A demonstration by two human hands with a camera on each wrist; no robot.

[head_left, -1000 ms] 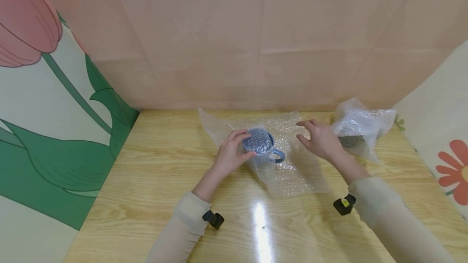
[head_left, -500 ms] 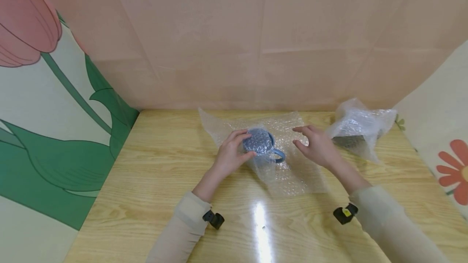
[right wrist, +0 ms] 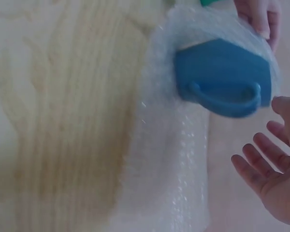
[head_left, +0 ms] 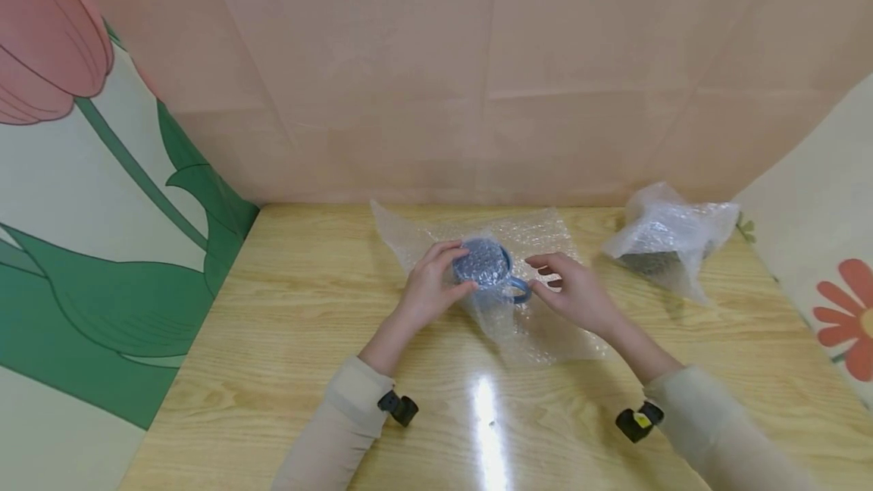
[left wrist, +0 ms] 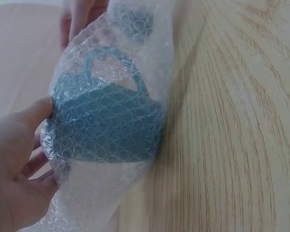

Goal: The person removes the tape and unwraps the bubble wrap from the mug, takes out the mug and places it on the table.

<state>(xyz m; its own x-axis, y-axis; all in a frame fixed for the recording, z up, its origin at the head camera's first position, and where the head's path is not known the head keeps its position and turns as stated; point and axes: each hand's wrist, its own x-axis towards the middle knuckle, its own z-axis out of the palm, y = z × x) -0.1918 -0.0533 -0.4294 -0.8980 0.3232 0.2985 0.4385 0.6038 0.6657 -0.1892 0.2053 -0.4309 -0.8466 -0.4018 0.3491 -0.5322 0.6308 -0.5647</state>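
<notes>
A blue mug [head_left: 481, 264] stands on a sheet of bubble wrap [head_left: 546, 343] in the middle of the table. Part of the wrap is folded over the mug's mouth and left side. My left hand [head_left: 426, 294] grips the wrapped mug, thumb in front and fingers behind. The mug's handle [right wrist: 227, 104] sticks out bare on the right. Just beside it is my right hand [head_left: 576, 294], fingers spread and slightly bent, holding nothing. In the left wrist view, the wrapped mug [left wrist: 108, 125] shows through the bubbles, with the left hand [left wrist: 19, 164] on its edge.
A crumpled bubble-wrap bundle [head_left: 671, 226] with something dark inside lies at the back right of the wooden table [head_left: 286, 339]. Behind the table's far edge rises a pinkish-brown backdrop [head_left: 382, 82].
My right hand has moved left and slightly toward me, from above the wrap's right part to beside the mug handle. The left hand and the mug have stayed in place.
</notes>
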